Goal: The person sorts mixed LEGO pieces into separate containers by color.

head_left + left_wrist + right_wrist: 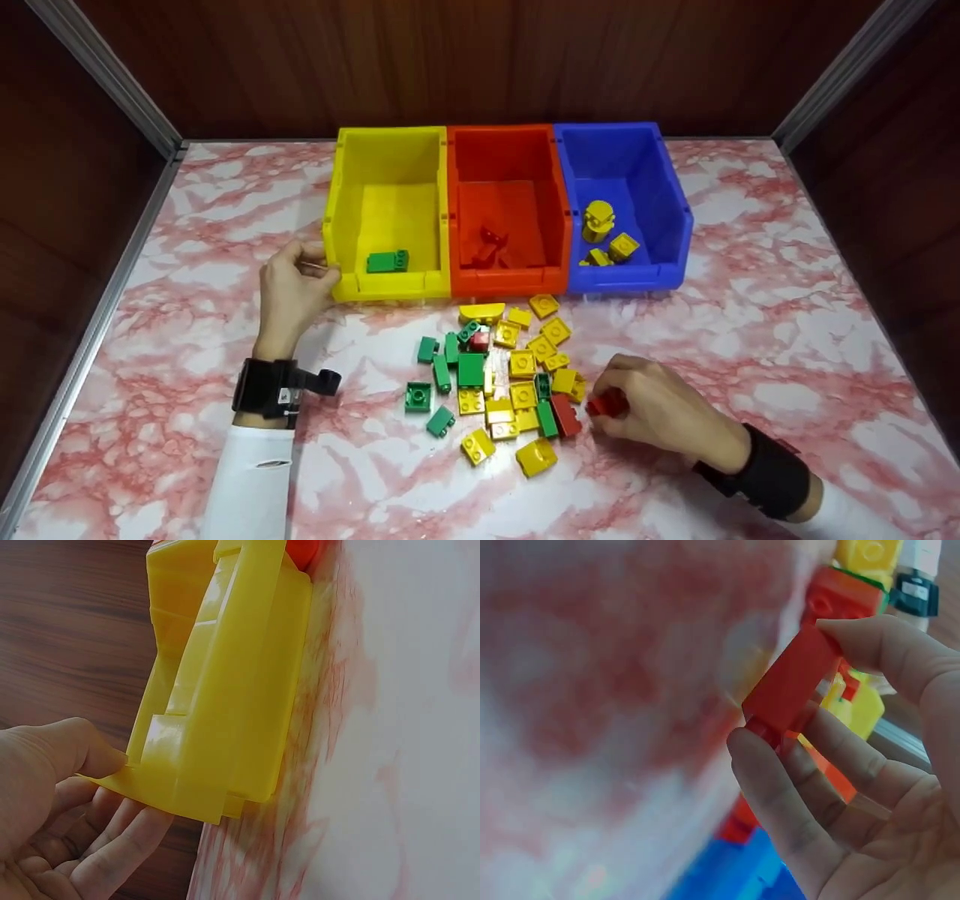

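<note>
My left hand (294, 294) pinches the front left edge of the yellow bin (390, 289); in the left wrist view the thumb lies on the inner side of its wall and the fingers outside. At the right of the brick pile, my right hand (652, 405) holds a red brick (791, 682) between thumb and fingers, just above the table. Another red brick (565, 415) lies next to a green brick (547, 419) at the pile's right edge. Two green bricks (386, 261) sit in the yellow bin.
Beside the yellow bin stand a red bin (510, 283) with red pieces (491, 240) and a blue bin (630, 281) with several yellow bricks (624, 246). Loose yellow bricks (523, 394) and green bricks (471, 370) lie before them. Wood-look walls (495, 60) enclose the table.
</note>
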Demonstrator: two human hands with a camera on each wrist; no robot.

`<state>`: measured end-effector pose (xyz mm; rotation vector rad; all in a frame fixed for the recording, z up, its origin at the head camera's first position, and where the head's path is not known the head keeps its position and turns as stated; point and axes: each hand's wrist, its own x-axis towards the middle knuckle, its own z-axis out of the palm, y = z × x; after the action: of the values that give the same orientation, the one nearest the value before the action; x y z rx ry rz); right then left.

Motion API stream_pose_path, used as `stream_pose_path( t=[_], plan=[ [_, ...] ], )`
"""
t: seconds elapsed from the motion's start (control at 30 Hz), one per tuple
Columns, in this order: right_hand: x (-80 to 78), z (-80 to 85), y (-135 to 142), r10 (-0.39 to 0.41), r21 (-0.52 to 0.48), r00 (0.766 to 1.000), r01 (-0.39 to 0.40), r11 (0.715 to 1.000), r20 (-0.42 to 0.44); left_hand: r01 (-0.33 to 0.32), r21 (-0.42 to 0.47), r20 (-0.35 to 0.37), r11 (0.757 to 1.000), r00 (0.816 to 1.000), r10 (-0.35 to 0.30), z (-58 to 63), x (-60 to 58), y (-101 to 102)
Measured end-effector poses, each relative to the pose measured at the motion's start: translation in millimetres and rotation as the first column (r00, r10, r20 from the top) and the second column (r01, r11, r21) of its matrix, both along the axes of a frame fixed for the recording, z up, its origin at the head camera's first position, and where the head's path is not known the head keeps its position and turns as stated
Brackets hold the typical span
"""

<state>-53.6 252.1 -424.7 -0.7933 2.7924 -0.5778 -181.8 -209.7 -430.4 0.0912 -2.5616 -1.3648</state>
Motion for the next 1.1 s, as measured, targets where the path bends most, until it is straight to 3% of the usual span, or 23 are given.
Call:
stream_pose_path(
  t=[0.27, 0.57, 0.73, 1.1],
  plan=[
    [-23.5, 29.7, -6, -0.009, -0.102, 0.983, -0.011, 0.995, -0.184, -0.001, 0.005, 0.009, 1.0, 1.0, 0.001, 1.3, -1.0, 0],
    [-70.7, 56.3, -36, 0.023, -0.126, 0.93, -0.074, 0.989, -0.368, -0.003, 0.005, 0.007, 1.0, 1.0, 0.003, 1.3, -0.7, 1],
    [-98.1, 62.3, -61, 0.033, -0.131, 0.917, -0.093, 0.987, -0.397, -0.007, 0.0, 0.007, 1.0, 1.0, 0.007, 0.0, -0.4, 0],
    [-161.4, 57.9, -100, 0.0, -0.017, 0.953, -0.005, 1.0, -0.301, 0.001, 0.004, 0.002, 1.0, 1.0, -0.001, 0.6, -0.4, 1]
  ],
)
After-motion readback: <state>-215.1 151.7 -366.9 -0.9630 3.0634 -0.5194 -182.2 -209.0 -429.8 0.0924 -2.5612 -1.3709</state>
